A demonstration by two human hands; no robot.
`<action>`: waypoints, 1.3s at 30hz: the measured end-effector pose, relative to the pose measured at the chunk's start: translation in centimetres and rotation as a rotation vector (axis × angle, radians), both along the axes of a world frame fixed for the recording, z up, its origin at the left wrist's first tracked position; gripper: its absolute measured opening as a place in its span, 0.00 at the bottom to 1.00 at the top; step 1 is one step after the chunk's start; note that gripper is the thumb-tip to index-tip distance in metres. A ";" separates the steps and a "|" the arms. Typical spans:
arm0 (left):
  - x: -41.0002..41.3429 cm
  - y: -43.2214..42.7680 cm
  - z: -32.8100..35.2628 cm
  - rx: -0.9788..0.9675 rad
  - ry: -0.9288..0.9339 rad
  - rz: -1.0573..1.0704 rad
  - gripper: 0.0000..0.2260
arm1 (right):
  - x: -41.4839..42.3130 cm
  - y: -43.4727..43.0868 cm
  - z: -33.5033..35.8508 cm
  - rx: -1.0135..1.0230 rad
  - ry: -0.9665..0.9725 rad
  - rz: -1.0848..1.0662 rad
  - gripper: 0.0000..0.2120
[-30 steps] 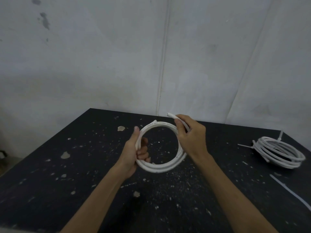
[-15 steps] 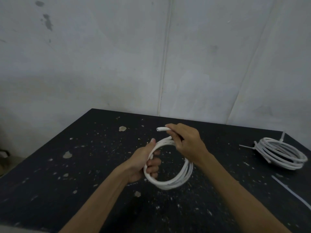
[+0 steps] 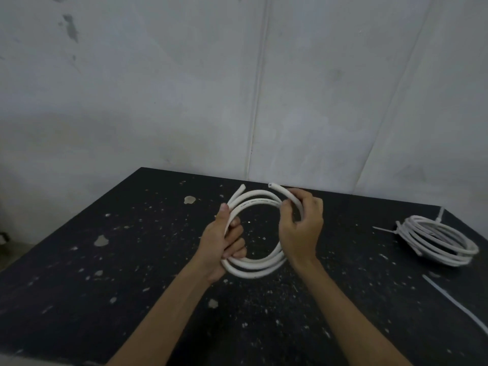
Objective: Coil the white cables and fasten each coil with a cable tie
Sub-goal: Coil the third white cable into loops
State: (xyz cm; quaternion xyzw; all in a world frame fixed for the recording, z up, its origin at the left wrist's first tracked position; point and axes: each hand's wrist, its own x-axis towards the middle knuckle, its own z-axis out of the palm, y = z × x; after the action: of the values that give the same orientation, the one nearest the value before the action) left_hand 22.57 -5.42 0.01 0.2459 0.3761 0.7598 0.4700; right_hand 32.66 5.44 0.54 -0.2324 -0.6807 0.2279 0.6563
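Observation:
I hold a white cable coil point(image 3: 254, 268) upright above the middle of the black table point(image 3: 105, 273). My left hand point(image 3: 224, 244) grips the coil's left side with the thumb pressed on its turns. My right hand point(image 3: 301, 228) grips the right side and pinches the free cable end, which sticks up at the top. A second loose end pokes out at the upper left. A finished white coil point(image 3: 438, 241) lies at the table's right edge, with a cable tie around it. A loose white cable tie point(image 3: 454, 302) lies in front of that coil.
The black table is speckled with white paint flecks and chips. A grey-white wall point(image 3: 237, 88) rises right behind its far edge. The table's left edge drops off towards the floor at the left.
The coil has swung from tilted back to a wide upright ring. My right hand has shifted to the coil's right side, carrying the free end to the top.

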 end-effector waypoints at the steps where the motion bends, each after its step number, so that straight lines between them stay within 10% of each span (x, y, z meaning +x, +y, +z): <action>1: 0.0 -0.1 -0.1 0.000 -0.017 -0.030 0.20 | 0.1 0.0 0.1 0.097 -0.046 -0.010 0.08; 22: -1.1 -1.6 0.6 -0.223 -0.080 -0.259 0.21 | 0.7 2.4 -1.7 0.286 -0.504 0.375 0.19; 39: -0.2 -1.5 0.0 -0.303 0.776 0.064 0.17 | 0.9 1.6 -0.6 0.550 -0.769 0.321 0.23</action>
State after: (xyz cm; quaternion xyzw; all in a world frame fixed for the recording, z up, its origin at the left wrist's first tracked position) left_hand 22.35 -6.93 -0.03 0.4303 0.6401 0.5611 0.3004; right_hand 33.58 7.07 -0.10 -0.0101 -0.9355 0.0360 0.3514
